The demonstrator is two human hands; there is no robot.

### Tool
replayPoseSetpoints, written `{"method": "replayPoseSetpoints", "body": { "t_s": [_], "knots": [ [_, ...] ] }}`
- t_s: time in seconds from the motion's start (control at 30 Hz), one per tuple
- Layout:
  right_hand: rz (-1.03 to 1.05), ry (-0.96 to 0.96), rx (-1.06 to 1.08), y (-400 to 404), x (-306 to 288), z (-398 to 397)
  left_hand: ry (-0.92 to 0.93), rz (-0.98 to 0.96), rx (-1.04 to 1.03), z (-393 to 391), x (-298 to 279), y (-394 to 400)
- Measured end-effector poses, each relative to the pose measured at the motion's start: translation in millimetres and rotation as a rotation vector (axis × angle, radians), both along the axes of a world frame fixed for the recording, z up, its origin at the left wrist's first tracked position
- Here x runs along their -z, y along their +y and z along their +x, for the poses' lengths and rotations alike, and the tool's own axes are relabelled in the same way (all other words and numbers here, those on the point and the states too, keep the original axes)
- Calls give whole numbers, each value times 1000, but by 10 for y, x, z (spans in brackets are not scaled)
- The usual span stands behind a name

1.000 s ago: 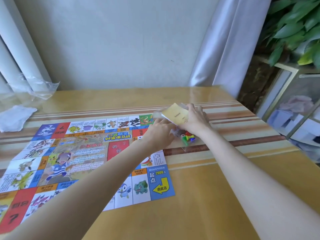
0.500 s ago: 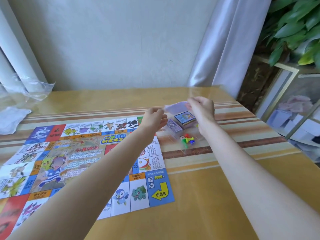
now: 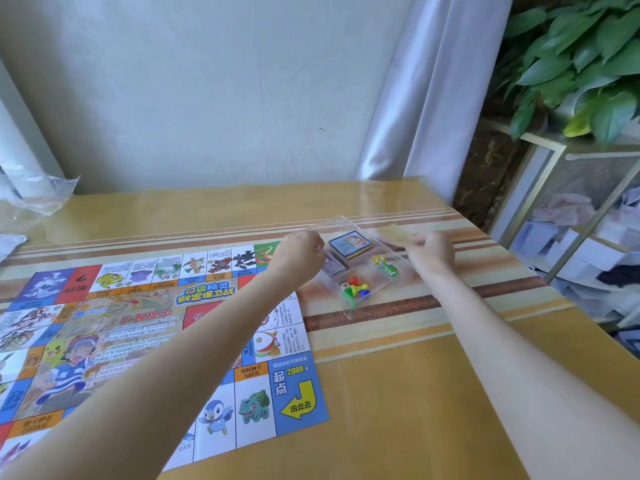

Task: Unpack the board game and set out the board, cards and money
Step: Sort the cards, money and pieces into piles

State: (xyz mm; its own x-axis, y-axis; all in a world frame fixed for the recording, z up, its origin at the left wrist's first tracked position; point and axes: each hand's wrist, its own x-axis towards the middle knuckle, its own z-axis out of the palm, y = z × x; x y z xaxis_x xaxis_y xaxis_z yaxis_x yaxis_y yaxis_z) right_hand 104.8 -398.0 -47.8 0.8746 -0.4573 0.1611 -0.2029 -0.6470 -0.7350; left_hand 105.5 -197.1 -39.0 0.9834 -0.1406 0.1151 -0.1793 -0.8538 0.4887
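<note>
Board [image 3: 145, 344] lies flat—left hand [image 3: 299, 252] and right hand [image 3: 431, 252] pinch clear tray [image 3: 360, 308] edges beside it.

Two bare forearms enter from the bottom edge, one on each side of the game board's [image 3: 156, 341] near right corner. No sleeves, watch, bracelets or rings visible. Left hand [image 3: 300, 252] and right hand [image 3: 431, 252] are ungloved.

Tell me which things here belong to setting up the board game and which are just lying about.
Part of the job:
game board, unfolded on the table
clear plastic tray
card deck in the tray
coloured pawns in the tray
left hand and right hand at the tray

Lying about:
crumpled plastic wrap
potted plant
shelf of boxes
</note>
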Motion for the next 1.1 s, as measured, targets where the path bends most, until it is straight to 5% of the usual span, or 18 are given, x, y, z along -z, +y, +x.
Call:
{"method": "replayPoseSetpoints", "body": {
  "t_s": [0.13, 0.3, 0.43, 0.8, 1.1],
  "knots": [
    [-58, 56, 7, -34, 54, -43, -73, 98, 31, 168, 5, -45],
    [-454, 84, 29, 115, -137, -13, 3, 223, 55, 446, -41, -245],
    [-597, 77, -192, 307, -119, 61, 120, 318, 34, 562, -6, -389],
    [-526, 86, -304, 447, 156, 92, -26, 484, -33, 489, -30, -590],
    [-531, 85, -285, 450, 167, 82, 171, 281, -81, 537, -103, -662]
  ]
}}
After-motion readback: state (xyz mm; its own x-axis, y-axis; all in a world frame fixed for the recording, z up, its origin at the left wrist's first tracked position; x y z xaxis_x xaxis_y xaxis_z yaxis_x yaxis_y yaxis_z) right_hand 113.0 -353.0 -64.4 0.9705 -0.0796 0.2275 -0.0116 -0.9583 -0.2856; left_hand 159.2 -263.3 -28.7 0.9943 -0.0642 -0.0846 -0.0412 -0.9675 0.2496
